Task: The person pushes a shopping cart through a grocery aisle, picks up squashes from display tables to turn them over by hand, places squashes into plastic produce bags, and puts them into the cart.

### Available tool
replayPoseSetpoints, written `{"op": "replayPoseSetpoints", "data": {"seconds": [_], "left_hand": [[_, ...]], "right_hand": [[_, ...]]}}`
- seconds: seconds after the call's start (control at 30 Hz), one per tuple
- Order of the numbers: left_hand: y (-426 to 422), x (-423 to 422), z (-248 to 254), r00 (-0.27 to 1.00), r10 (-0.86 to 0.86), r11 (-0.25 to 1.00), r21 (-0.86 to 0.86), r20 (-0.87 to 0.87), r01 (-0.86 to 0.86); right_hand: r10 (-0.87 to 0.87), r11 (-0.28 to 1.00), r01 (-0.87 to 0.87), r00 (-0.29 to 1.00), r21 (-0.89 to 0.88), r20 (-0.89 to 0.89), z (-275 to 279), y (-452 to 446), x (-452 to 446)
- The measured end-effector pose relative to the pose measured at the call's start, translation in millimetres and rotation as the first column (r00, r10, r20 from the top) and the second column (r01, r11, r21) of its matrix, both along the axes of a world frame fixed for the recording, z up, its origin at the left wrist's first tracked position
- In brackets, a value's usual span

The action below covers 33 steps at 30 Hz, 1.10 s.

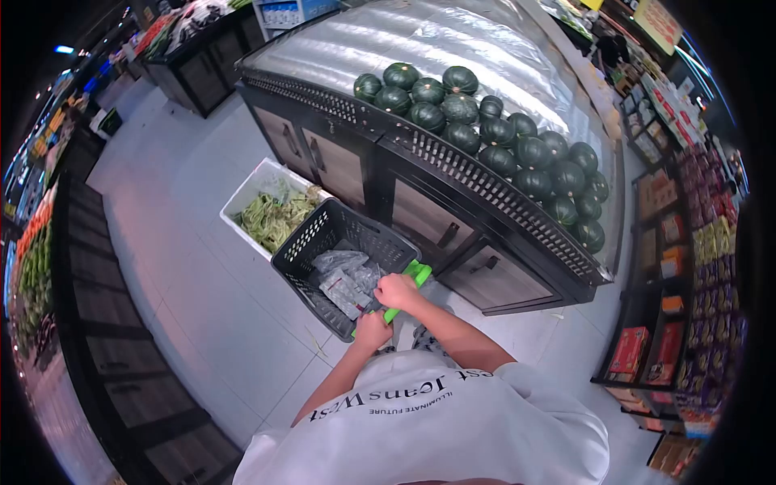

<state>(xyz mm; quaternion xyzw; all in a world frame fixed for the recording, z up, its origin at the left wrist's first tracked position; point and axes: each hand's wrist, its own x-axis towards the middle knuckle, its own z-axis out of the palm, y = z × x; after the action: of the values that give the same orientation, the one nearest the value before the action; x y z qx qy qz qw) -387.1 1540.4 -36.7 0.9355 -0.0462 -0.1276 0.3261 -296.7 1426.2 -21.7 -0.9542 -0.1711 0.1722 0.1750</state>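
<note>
Both my hands grip the bright green handle (421, 272) of a dark grey shopping basket (373, 224) in front of me. My left hand (373, 331) is wrapped round the handle's nearer, left part. Farther along to the right, my right hand (398, 292) is closed round it as well. Inside the basket lie crumpled clear plastic bags (343, 279); what they contain, if anything, I cannot make out. Just past the basket, a white foam box (237, 197) on the floor holds green leafy trimmings (279, 218).
A black display stand (372, 133) with wooden doors rises close by on the right, with dark green pumpkins (533, 153) on its silvery top. Vegetable stands (97, 307) line the left side. Shelves of packaged goods (711, 299) stand at far right. Pale tiled floor (194, 267) runs between them.
</note>
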Motion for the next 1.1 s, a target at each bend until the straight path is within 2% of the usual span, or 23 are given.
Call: {"op": "replayPoseSetpoints", "data": {"seconds": [0.07,0.17,0.3,0.4,0.5,0.57,0.63,0.7,0.73,0.9,0.97,1.0,1.03,1.07,1.1], "left_hand": [[2.3,-7.3,3.4,0.997,-0.076,0.994,0.08,0.008,0.075],[8.3,-18.6,-6.8,0.993,-0.117,0.991,0.068,-0.011,0.118],[22.7,-43.1,-0.5,0.978,-0.208,0.964,0.168,-0.01,0.207],[36.7,-63.3,6.7,0.966,-0.257,0.95,0.179,-0.022,0.256],[55.0,-81.1,-6.2,0.963,-0.268,0.934,0.257,0.04,0.25],[67.6,-90.5,0.8,0.959,-0.281,0.92,0.292,0.023,0.263],[80.8,-102.1,3.8,0.959,-0.278,0.913,0.328,0.062,0.243],[93.2,-117.0,27.4,0.96,-0.271,0.91,0.342,0.062,0.235],[98.1,-121.4,23.5,0.959,-0.281,0.895,0.373,0.042,0.246],[128.2,-115.9,28.7,0.901,-0.427,0.696,0.608,-0.077,0.382],[143.7,-116.4,15.8,0.88,-0.465,0.672,0.609,-0.095,0.421],[151.2,-119.8,20.9,0.879,-0.468,0.699,0.568,-0.098,0.435],[154.3,-126.6,25.3,0.892,-0.44,0.741,0.521,-0.1,0.424],[156.5,-130.7,26.6,0.881,-0.454,0.725,0.518,-0.136,0.453],[157.6,-128.5,28.2,0.871,-0.463,0.712,0.517,-0.163,0.475]], "right_hand": [[-0.008,1.0,0.008,1.0,-0.001,0.019,4.4,-2.7,-15.1],[-0.021,1.0,0.021,0.999,0.011,-0.026,17.1,-6.1,-37.6],[-0.047,0.996,0.039,0.993,-0.077,-0.106,6.3,0.3,-71.2],[-0.047,0.999,0.042,0.972,-0.026,-0.232,-10.5,5.9,-94.2],[-0.006,0.999,0.017,0.969,0.045,-0.246,-0.1,9.1,-126.5],[-0.029,0.998,0.042,0.97,0.05,-0.24,14.4,6.8,-150.1],[-0.071,0.993,0.09,0.972,0.072,-0.224,13.6,7.4,-179.1],[-0.166,0.976,0.188,0.969,0.112,-0.183,0.6,4.8,-211.2],[-0.183,0.948,0.222,0.967,0.229,-0.178,-2.4,6.4,-222.2],[-0.138,0.894,0.249,0.944,0.373,-0.299,-2.5,25.8,-256.9],[-0.073,0.875,0.214,0.945,0.434,-0.32,-19.7,30.1,-262.5],[-0.003,0.867,0.16,0.949,0.471,-0.316,-31.1,40.3,-264.9],[0.019,0.879,0.173,0.918,0.444,-0.396,-34.3,48.8,-265.8],[0.052,0.9,0.162,0.883,0.406,-0.467,-39.0,53.0,-264.6],[0.02,0.884,0.223,0.86,0.411,-0.51,-41.0,58.7,-268.7]]}}
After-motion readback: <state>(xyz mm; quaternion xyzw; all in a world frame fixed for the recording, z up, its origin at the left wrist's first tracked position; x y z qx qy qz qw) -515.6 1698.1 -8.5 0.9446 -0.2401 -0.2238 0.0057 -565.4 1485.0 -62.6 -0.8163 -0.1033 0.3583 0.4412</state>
